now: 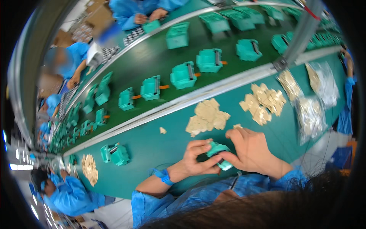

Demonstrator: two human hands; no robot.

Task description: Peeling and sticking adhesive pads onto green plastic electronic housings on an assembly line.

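Observation:
A small green plastic housing (217,148) with a dark strip across it is held low over the near edge of the green table, in front of my body. My left hand (196,158) grips it from the left, fingers curled round its far side and thumb along the near side. From the right, my right hand (251,150) presses its thumb onto the housing, with its fingers bent above. A small beige piece (237,126) shows just beyond the right fingers; whether they touch it I cannot tell. Beyond my hands lies a pile of flat beige pieces (207,116).
Another beige pile (264,103) and clear plastic bags (310,116) lie to the right. Two joined green housings (115,154) sit at left. Past a metal rail (167,108), a conveyor belt (126,76) carries rows of green housings. A metal post (305,34) rises at right. Co-workers sit around.

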